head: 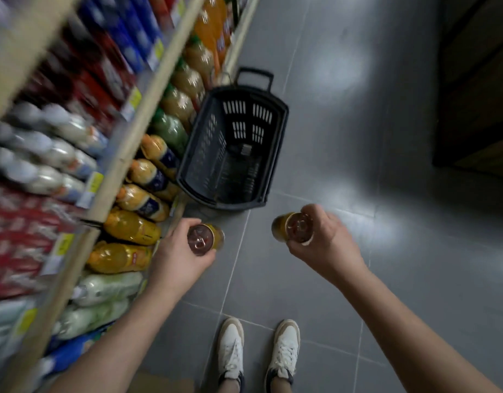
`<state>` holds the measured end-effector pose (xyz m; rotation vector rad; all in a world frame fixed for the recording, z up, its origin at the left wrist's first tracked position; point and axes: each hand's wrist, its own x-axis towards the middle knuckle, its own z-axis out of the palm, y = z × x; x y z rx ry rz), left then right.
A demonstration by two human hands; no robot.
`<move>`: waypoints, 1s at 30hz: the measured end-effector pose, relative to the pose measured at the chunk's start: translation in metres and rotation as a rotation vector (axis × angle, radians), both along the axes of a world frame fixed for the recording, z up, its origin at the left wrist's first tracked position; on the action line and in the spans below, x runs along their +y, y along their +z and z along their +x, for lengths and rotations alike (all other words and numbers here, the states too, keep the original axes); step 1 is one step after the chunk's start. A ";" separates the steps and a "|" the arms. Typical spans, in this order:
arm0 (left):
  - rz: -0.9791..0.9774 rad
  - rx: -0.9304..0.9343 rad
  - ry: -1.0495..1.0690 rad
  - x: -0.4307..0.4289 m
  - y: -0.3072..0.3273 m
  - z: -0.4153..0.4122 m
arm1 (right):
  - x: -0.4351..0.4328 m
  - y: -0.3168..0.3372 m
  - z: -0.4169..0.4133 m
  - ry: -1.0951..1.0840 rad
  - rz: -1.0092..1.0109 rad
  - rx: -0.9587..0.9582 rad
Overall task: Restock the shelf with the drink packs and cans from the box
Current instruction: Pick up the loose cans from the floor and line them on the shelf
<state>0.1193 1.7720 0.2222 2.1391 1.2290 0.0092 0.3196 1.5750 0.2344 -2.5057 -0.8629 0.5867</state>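
Note:
My left hand [179, 255] grips a yellow drink can [206, 239] seen from the top, close to the bottom shelf's front edge. My right hand [325, 241] holds a second yellow can [291, 229] upright over the grey floor, well right of the shelf. The shelf unit [125, 148] runs along the left, its levels blurred, filled with orange and green juice bottles [131, 226], white bottles and red packs. A cardboard edge [162, 382], perhaps the box, shows at the bottom between my arms.
A dark plastic shopping basket [276, 154] with a pull handle stands on the floor beside the shelf, ahead of my hands; nothing shows inside it. Grey floor tiles [358, 137] spread to the right. A dark fixture [477, 89] fills the upper right. My white shoes [259, 353] are below.

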 end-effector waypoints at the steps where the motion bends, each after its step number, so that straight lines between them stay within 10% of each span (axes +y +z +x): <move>1: 0.011 -0.038 0.007 0.000 0.038 -0.004 | 0.001 0.040 -0.005 0.011 0.036 -0.013; 12: 0.096 -0.497 0.180 -0.045 0.344 -0.095 | 0.007 0.359 -0.070 0.200 0.626 -0.015; 30: 0.304 -0.772 0.576 -0.075 0.493 -0.244 | 0.097 0.479 -0.195 0.629 0.865 0.302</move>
